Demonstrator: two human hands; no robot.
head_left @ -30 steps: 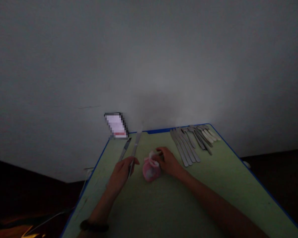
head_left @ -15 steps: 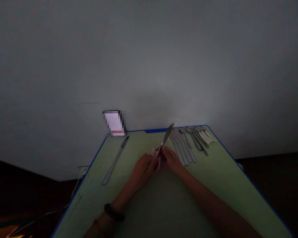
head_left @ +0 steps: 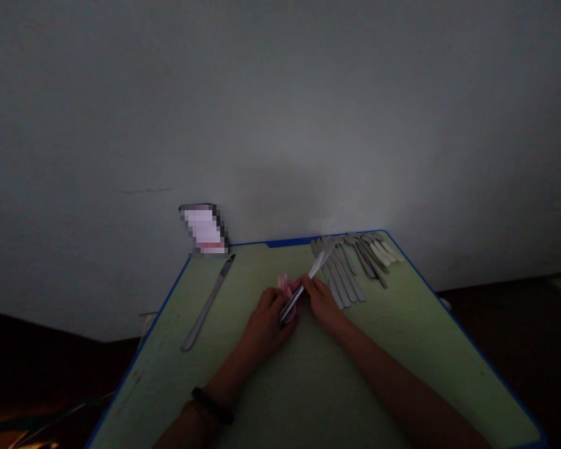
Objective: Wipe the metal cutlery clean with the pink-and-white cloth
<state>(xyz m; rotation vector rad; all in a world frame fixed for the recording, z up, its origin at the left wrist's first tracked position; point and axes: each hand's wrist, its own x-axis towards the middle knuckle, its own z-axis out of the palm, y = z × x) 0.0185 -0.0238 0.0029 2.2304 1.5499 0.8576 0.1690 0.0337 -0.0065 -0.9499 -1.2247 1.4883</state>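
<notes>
Over the middle of the table, my right hand [head_left: 325, 304] pinches a table knife [head_left: 290, 304] near where its handle meets the blade. The blade points away and up to the right, shining in the light. Closed around a crumpled pink cloth [head_left: 285, 287], my left hand [head_left: 268, 317] keeps it against the knife's handle. The cloth is partly hidden by the fingers. Another table knife [head_left: 208, 305] lies alone on the left of the table. Several forks [head_left: 343, 284] lie side by side just beyond my right hand.
Dark-handled cutlery [head_left: 371, 260] and several white-handled pieces [head_left: 388, 251] lie at the table's far right. A phone with a blurred screen [head_left: 204, 229] leans on the wall [head_left: 280, 112] at the back left. The green table [head_left: 262, 408] has a blue edge.
The held knife has turned so its blade now catches the light, and more of its handle shows. The left hand has shifted its hold on the cloth. The view has moved slightly.
</notes>
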